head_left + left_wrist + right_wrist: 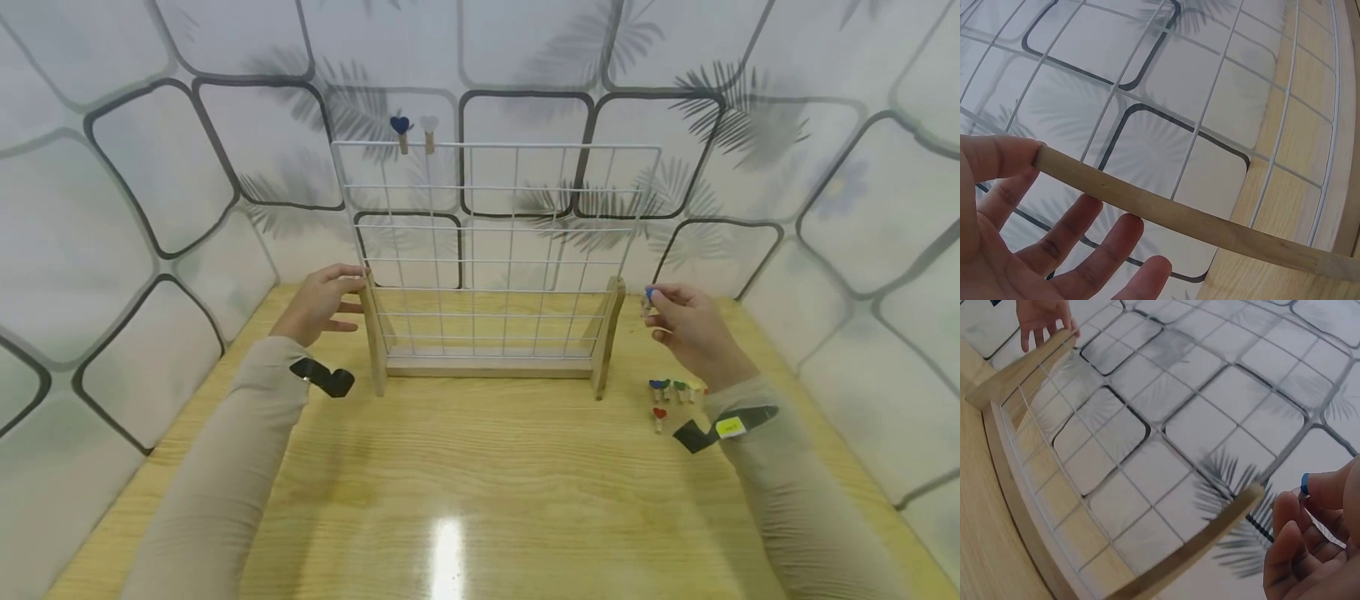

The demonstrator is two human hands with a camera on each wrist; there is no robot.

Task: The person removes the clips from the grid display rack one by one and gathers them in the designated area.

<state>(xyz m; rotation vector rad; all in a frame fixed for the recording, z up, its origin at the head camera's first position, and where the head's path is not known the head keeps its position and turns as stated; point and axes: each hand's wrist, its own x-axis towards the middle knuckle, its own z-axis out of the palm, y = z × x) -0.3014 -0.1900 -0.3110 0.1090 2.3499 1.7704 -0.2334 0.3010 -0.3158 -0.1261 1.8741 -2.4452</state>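
A white wire grid rack (491, 261) stands upright in a wooden base. My left hand (321, 304) touches the top of the rack's left wooden side piece (1166, 209), thumb at its end and the other fingers spread along its edge. To the right of the rack, my right hand (690, 329) pinches a small clothespin with a blue top (651, 294) between thumb and fingers; the fingers hide most of it in the right wrist view. Two clothespins are clipped on the top wire, one with a dark blue heart (400, 125), one with a white heart (429, 124).
Several small clothespins with coloured hearts (681, 388) lie on the wooden table (465, 467) below my right hand, with a red-heart clothespin (659, 419) nearer me. Patterned walls (525, 50) enclose the table at the back and both sides.
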